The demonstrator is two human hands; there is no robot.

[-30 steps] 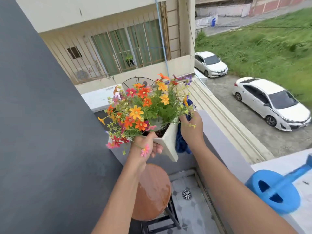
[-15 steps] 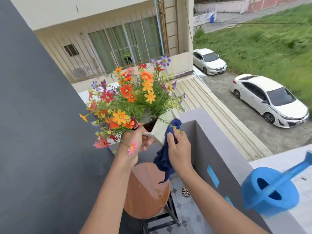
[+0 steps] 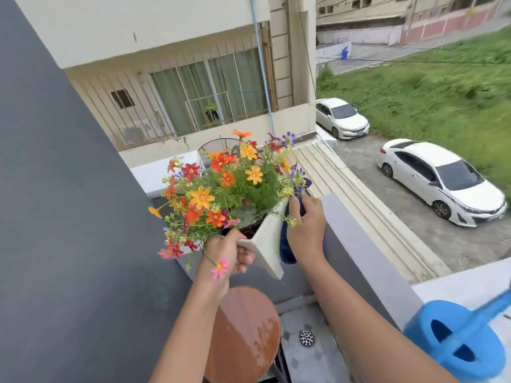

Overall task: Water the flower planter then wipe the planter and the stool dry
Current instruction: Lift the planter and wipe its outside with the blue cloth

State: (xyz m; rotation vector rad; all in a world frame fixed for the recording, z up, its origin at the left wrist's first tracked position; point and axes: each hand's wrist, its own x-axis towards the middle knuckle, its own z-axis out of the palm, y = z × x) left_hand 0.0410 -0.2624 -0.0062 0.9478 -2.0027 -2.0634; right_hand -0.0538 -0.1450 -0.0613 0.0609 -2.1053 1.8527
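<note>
A white square planter (image 3: 266, 244) full of orange, yellow and red flowers (image 3: 221, 186) is held up in the air, tilted, above a round brown stool (image 3: 246, 335). My left hand (image 3: 229, 255) grips the planter's near rim. My right hand (image 3: 307, 230) presses a dark blue cloth (image 3: 287, 252) flat against the planter's right outer wall. The cloth shows above and below the hand. The stool's seat glistens with water on its right side.
A grey parapet wall (image 3: 359, 244) runs along the right. A blue watering can (image 3: 456, 341) stands on the ledge at lower right. A dark wall (image 3: 55, 217) fills the left. A floor drain (image 3: 306, 338) lies beside the stool. Cars are parked far below.
The planter stays lifted in my left hand. My right hand with the cloth has slid back up the planter's right side, from its lower corner toward the rim.
</note>
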